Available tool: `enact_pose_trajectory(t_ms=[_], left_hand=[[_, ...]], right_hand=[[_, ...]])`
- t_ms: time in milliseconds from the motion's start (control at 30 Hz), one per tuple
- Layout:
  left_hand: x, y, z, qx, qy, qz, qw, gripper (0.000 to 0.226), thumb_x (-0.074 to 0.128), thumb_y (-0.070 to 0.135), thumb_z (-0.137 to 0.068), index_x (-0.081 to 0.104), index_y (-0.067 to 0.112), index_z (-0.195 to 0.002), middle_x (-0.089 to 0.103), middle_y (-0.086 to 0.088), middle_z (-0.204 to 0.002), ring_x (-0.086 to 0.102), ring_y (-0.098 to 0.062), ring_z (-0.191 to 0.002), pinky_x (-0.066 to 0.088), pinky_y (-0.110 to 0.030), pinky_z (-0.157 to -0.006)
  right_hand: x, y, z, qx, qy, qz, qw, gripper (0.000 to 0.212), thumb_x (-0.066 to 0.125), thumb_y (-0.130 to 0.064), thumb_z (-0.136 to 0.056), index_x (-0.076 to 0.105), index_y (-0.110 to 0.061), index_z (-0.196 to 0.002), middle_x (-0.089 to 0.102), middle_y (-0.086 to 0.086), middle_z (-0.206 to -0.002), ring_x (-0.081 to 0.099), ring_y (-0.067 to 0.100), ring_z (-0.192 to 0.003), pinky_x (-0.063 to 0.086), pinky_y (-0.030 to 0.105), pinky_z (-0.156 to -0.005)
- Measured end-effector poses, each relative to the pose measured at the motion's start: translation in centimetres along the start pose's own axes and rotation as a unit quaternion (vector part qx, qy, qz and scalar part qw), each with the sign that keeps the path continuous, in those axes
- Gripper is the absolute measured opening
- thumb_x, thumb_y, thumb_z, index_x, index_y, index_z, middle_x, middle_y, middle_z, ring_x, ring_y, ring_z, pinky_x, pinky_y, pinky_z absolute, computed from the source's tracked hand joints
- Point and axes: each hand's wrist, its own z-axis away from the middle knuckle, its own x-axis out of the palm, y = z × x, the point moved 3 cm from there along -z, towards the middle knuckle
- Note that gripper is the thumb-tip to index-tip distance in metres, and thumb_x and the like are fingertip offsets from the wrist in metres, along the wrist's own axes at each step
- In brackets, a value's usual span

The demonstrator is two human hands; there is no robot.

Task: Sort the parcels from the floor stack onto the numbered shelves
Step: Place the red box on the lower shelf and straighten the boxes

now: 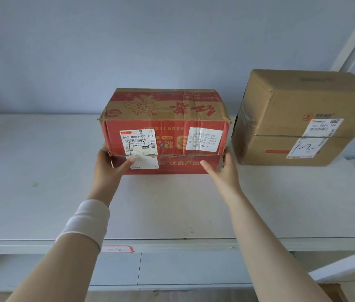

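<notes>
Two bare forearms reach up and away; the left one wears a white sleeve cuff (85, 221). Just past it, on the shelf's near edge, is a red-bordered tag (117, 249), partly hidden, reading something like "-2".

The red parcel (165, 127) sits on the shelf (41, 171), mid-depth, its long axis running left to right along the shelf edge.

- Left hand (106, 166) holds the lower left corner and right hand (223, 168) the lower right, so both are equally near.
- Thumbs lie on the near face, and the fingers (227, 154) are clamped round the ends.

A brown parcel (298, 118), marked "1-2", stands just beside it on the right, apart by a narrow gap that holds the right hand's fingers.

Judgement: the parcel looks placed, and any slide right would pinch that hand.
</notes>
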Motion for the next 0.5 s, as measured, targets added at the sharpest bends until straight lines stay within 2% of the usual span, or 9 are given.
enact_pose_trajectory(t_ms=[67, 133, 200, 333, 500], left_hand=[[-0.6, 0.2, 1.5, -0.05, 0.031, -0.027, 0.998, 0.072, 0.077, 0.012, -0.076, 0.039, 0.018, -0.137, 0.05, 0.002, -0.136, 0.048, -0.01, -0.125, 0.038, -0.023, -0.101], [-1.4, 0.6, 3.7, -0.114, 0.053, -0.058, 0.99, 0.089, 0.077, 0.021, -0.077, 0.024, 0.015, -0.147, 0.031, -0.001, -0.152, 0.031, -0.013, -0.139, 0.027, -0.029, -0.112], [-1.8, 1.5, 6.3, -0.129, 0.06, -0.061, 0.988, 0.087, 0.076, 0.022, -0.078, 0.024, 0.016, -0.147, 0.031, -0.002, -0.152, 0.03, -0.015, -0.14, 0.026, -0.03, -0.113], [-2.6, 2.8, 12.0, -0.127, 0.051, -0.064, 0.989, 0.073, 0.074, 0.017, -0.079, 0.036, 0.017, -0.141, 0.041, 0.003, -0.145, 0.037, -0.011, -0.135, 0.027, -0.023, -0.108], [-3.9, 3.5, 19.5, -0.134, 0.03, -0.077, 0.988, 0.057, 0.07, 0.017, -0.083, 0.045, 0.021, -0.135, 0.049, 0.008, -0.138, 0.043, -0.008, -0.128, 0.03, -0.02, -0.102]], right_hand=[[-0.6, -0.6, 2.3, 0.038, 0.001, 0.01, 0.999, 0.1, 0.074, -0.049, -0.071, 0.02, -0.019, -0.149, 0.025, 0.0, -0.156, 0.027, 0.018, -0.142, 0.027, 0.042, -0.115], [-1.5, -0.8, 4.9, 0.057, 0.006, 0.017, 0.998, 0.095, 0.073, -0.034, -0.078, 0.015, -0.017, -0.15, 0.02, 0.001, -0.157, 0.022, 0.018, -0.144, 0.023, 0.037, -0.117], [-2.4, -0.9, 7.4, 0.058, 0.004, 0.019, 0.998, 0.092, 0.074, -0.029, -0.078, 0.017, -0.016, -0.15, 0.023, 0.0, -0.156, 0.023, 0.016, -0.143, 0.022, 0.032, -0.117], [-3.7, -0.4, 12.3, 0.043, 0.002, 0.032, 0.999, 0.084, 0.074, -0.025, -0.078, 0.028, -0.013, -0.146, 0.031, -0.002, -0.151, 0.029, 0.01, -0.139, 0.023, 0.024, -0.114], [-4.0, -0.1, 18.7, 0.037, 0.002, 0.035, 0.999, 0.076, 0.073, -0.025, -0.079, 0.034, -0.018, -0.143, 0.034, -0.018, -0.133, 0.034, 0.011, -0.135, 0.029, 0.029, -0.113]])
